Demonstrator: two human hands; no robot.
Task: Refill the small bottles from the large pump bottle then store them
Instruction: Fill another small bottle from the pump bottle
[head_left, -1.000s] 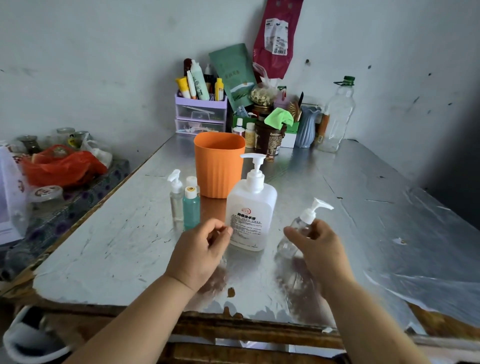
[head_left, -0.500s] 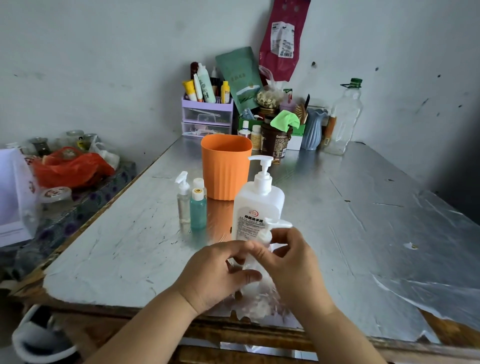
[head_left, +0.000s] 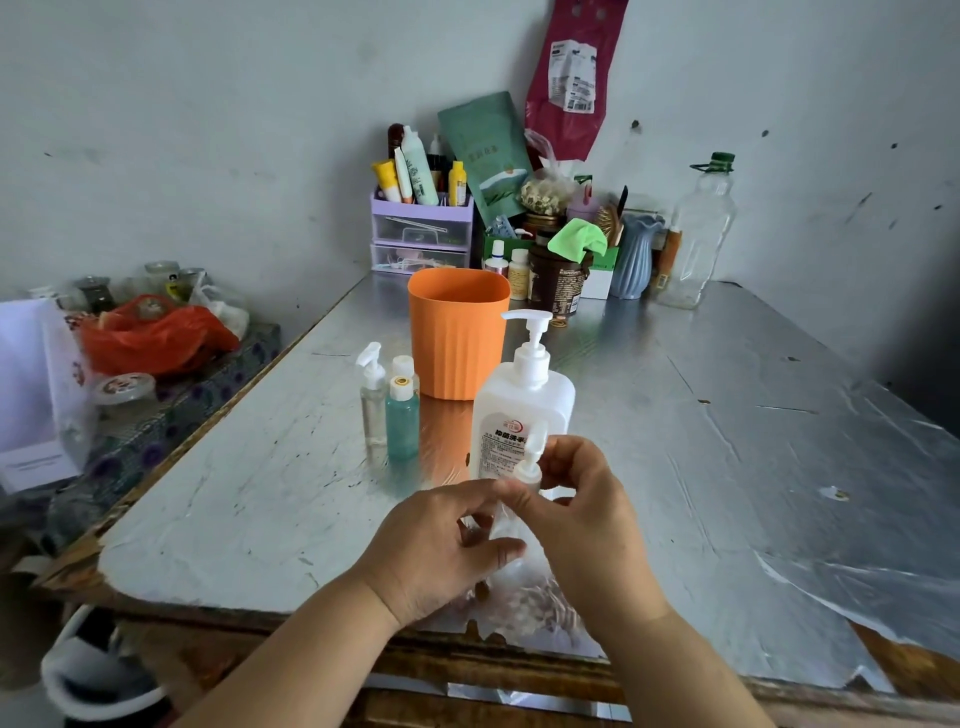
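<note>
Clear small bottle (head_left: 529, 473) pinched between left hand (head_left: 441, 551) and right hand (head_left: 589, 519) fingers (head_left: 561, 454).

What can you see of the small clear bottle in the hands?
The small clear bottle looks like transparent plastic with a white pump top, roughly upright, just in front of the large pump bottle. The left hand grips its body; the right hand pinches the pump collar. Its contents and base are hidden.

- The small clear bottle (head_left: 529, 472) no longer stands to the right of the large pump bottle (head_left: 519, 410); it is now in front of it.
- The left hand (head_left: 441, 540), free a second ago, now grips its body.
- The right hand (head_left: 587, 509) now pinches its pump top, and the nozzle has turned from rightward to face away.
</note>
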